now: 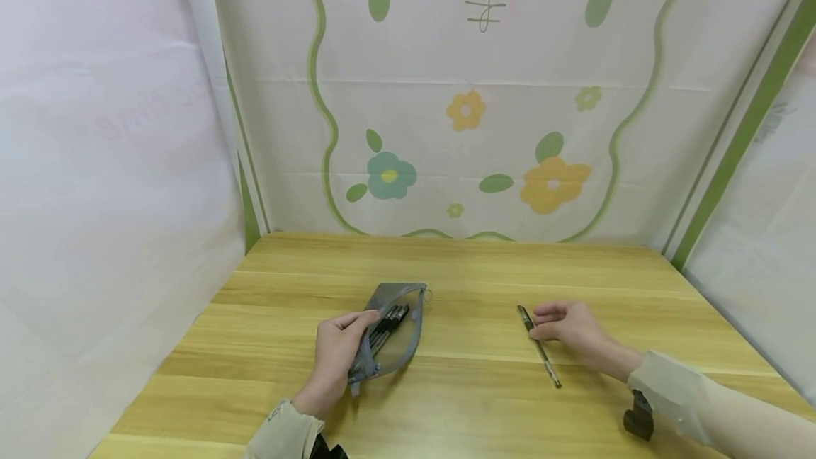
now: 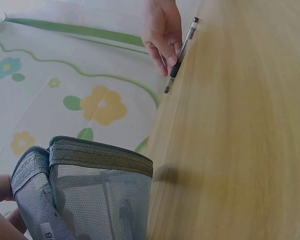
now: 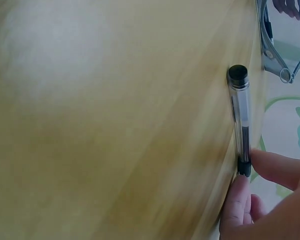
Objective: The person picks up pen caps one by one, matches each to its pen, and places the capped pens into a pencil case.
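Observation:
My left hand (image 1: 339,354) pinches the edge of a grey mesh zip pouch (image 1: 416,337), held with its mouth wide. Several pens (image 1: 387,326) with dark grips lie inside the pouch. To the right, a clear gel pen (image 1: 544,356) with a black grip lies slantwise on the table. My right hand (image 1: 576,331) is beside this pen, thumb right at its grip and the other fingers extended near one end. In the right wrist view, the thumb (image 3: 277,167) and a fingertip come up to the grip of the pen (image 3: 243,115).
The wooden table (image 1: 472,402) stands within white cloth walls. The back cloth (image 1: 421,126) is printed with flowers and a wavy green border. A wrist camera (image 1: 639,416) hangs below the right sleeve (image 1: 676,392).

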A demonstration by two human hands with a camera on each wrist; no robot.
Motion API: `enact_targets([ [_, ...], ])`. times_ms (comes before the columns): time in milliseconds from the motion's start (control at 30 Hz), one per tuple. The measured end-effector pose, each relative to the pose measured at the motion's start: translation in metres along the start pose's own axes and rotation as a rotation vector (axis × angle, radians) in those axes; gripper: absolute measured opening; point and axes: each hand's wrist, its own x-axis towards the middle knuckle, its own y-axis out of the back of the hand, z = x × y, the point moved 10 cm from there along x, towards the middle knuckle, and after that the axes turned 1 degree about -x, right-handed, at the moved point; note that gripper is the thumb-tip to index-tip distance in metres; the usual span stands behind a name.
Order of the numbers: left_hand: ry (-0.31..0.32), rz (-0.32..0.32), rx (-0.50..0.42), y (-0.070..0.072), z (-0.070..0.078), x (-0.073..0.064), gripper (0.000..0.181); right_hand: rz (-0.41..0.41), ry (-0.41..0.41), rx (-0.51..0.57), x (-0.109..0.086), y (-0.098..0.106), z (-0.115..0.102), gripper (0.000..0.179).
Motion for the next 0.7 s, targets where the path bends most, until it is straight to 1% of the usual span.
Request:
enact_targets([
  [233,-0.002,-0.002,-0.004,0.0,0.0,-0.001,0.024,0.015,-0.015,-0.061,0.001,-0.001,-0.001,0.058],
  [367,-0.005,-0.002,-0.007,0.0,0.001,-0.001,0.025,0.016,-0.002,-0.06,0.002,-0.003,-0.004,0.057],
  [500,-0.004,0.001,-0.002,0.0,0.001,-0.001,0.024,0.017,0.023,-0.053,0.002,-0.006,-0.009,0.052],
  [700,0.003,0.004,-0.004,0.0,0.0,-0.001,0.025,0.057,0.041,-0.119,0.002,-0.005,-0.012,0.041],
])
